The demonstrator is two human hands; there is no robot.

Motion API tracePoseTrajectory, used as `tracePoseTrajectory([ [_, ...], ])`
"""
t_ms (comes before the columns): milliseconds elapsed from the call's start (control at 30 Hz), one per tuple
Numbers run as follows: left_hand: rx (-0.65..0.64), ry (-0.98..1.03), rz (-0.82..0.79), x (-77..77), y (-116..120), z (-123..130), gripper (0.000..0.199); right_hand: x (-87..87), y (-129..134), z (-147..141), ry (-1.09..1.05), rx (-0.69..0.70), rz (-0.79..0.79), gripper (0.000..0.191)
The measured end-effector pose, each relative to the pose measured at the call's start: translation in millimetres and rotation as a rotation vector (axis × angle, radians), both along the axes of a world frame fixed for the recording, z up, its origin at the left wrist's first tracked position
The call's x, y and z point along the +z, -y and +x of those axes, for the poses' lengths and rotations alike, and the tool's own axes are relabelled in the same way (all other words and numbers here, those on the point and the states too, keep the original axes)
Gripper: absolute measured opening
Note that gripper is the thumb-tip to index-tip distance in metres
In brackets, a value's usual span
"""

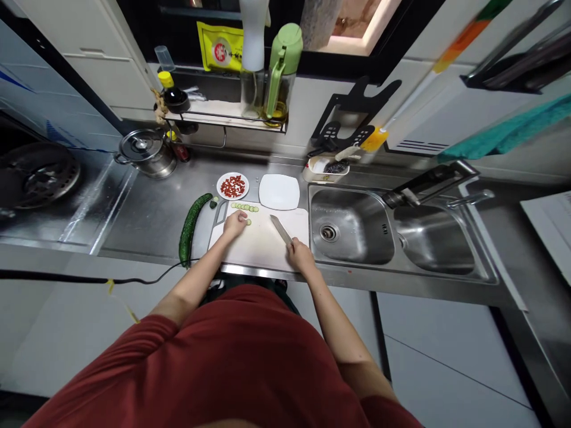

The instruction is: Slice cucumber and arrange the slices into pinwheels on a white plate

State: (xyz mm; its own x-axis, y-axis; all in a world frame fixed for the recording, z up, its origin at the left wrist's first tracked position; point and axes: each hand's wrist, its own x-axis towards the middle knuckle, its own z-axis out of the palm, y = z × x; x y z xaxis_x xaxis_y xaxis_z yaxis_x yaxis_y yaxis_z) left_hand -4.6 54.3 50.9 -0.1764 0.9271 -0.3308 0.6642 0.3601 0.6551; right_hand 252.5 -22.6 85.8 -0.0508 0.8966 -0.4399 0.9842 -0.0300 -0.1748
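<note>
My left hand (234, 225) is over the left part of the white cutting board (267, 246), its fingers closed in a pinch with a cucumber slice (248, 222) at the tips. A row of thin cucumber slices (245, 207) lies along the board's far edge. In my right hand (300, 255) is the handle of a kitchen knife (280, 228), its blade pointing away and to the left above the board. Left of the board rests a long dark green cucumber (190, 229), with small cucumber ends (213, 203) near its far tip.
Behind the board stand a white plate of chopped red pieces (232, 186) and a bare white square plate (279, 191). To the right is a double steel sink (352, 229) with a faucet (432, 184). A lidded pot (147, 153) stands back left, below a shelf of bottles (223, 113).
</note>
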Motion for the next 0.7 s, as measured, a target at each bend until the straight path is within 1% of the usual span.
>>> tracePoseTrajectory([
  [167, -0.033, -0.039, 0.042, -2.2, 19, -1, 0.021, 10.6, 1, -11, 0.048, 0.067, -0.032, 0.027],
  [300, -0.058, -0.158, 0.115, -2.5, 27, -2, 0.022, 20.9, 9, -30, 0.044, 0.157, -0.017, 0.026],
  [367, -0.048, -0.213, 0.140, -3.0, 27, -3, 0.023, 24.4, 13, -38, 0.050, 0.204, -0.029, 0.026],
  [467, -0.026, -0.220, 0.112, -5.6, 23, -6, 0.022, 26.1, 17, -47, 0.060, 0.254, -0.037, 0.024],
  [700, -0.018, -0.197, 0.040, -11.1, 12, -11, 0.020, 22.4, 17, -53, 0.059, 0.281, -0.032, 0.028],
])
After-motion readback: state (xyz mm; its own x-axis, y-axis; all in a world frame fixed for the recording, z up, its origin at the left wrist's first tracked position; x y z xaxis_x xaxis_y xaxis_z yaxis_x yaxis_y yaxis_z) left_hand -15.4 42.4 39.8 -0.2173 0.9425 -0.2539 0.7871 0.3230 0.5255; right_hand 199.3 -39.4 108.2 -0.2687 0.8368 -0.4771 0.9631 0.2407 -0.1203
